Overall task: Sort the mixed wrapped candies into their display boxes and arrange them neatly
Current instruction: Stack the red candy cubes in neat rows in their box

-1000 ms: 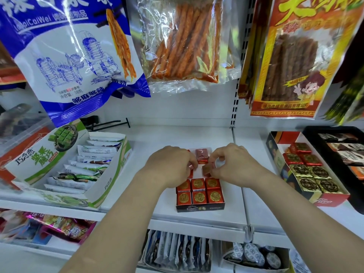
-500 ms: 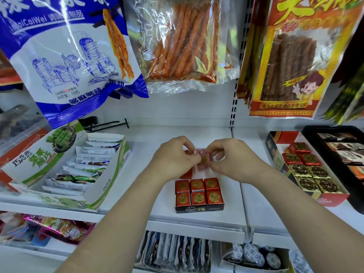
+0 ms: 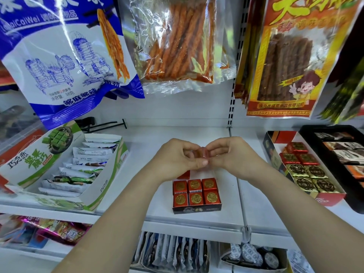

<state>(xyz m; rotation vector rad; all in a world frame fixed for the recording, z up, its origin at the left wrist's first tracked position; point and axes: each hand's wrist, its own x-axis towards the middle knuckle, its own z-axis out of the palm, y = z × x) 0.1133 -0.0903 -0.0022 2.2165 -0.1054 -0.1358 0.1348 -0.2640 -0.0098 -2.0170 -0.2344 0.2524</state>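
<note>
Left hand, right hand pinch red candy together

- Shelf: white, in two panels that meet at a seam right of centre.
- Back panel: plain white, rising from the shelf's rear edge.
- Slotted upright: white with dark slots, standing at the rear edge above the seam.
- Black peg hook: lies near the rear left corner.
- Lower shelf: white, below the front edge.
- Light: bright and even.
</note>
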